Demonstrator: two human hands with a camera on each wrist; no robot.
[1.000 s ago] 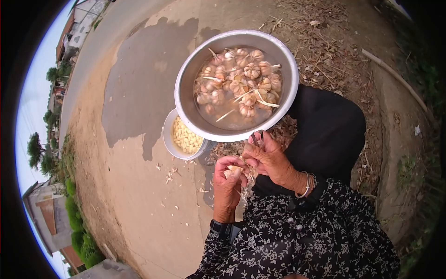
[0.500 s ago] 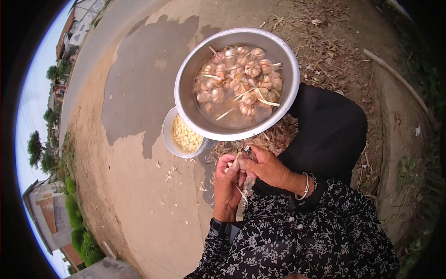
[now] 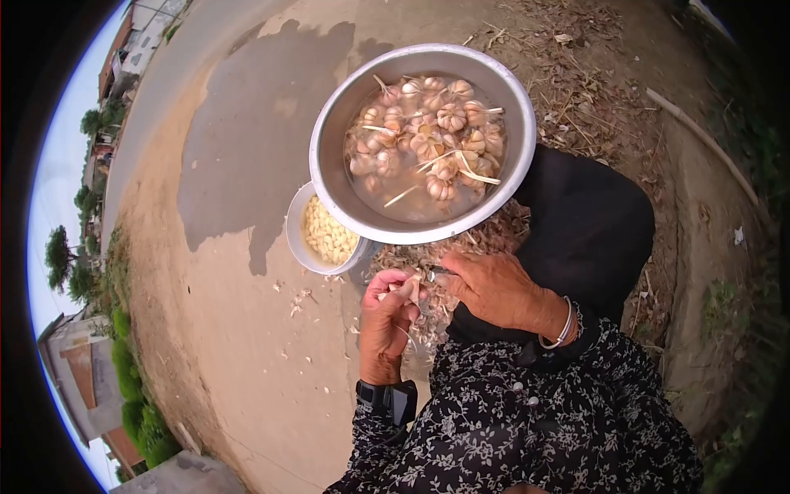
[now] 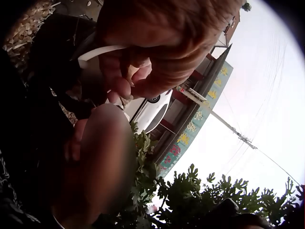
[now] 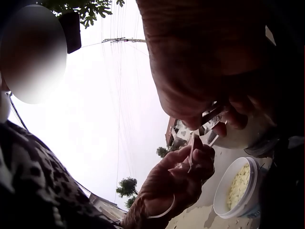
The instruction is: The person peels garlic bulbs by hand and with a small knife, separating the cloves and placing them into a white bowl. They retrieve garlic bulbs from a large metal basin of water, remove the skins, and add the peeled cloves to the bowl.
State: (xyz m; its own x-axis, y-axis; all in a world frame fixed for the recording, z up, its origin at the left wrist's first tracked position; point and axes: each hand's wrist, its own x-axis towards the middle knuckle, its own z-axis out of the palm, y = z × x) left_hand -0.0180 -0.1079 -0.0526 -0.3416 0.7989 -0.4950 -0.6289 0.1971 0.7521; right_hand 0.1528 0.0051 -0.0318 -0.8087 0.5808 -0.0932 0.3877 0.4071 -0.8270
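Note:
My left hand holds a partly peeled piece of garlic between thumb and fingers, and a thin pale strand trails below that hand in the right wrist view. Against the garlic's upper end, my right hand grips a small shiny metal tool, its two narrow metal parts showing in the right wrist view. Most of the tool is hidden in the fingers; its exact kind I cannot tell. Just beyond both hands stands a large metal basin of water with many whole garlic bulbs.
A white bucket of peeled cloves stands at the basin's lower left. Garlic skins litter the ground beneath the basin and hands. My dark-trousered knee is to the right. A stick lies farther right.
The metal tool has come down from above the hands onto the garlic, and the right hand has turned palm-down. Both hands have since drawn slightly apart, the left one shifting left.

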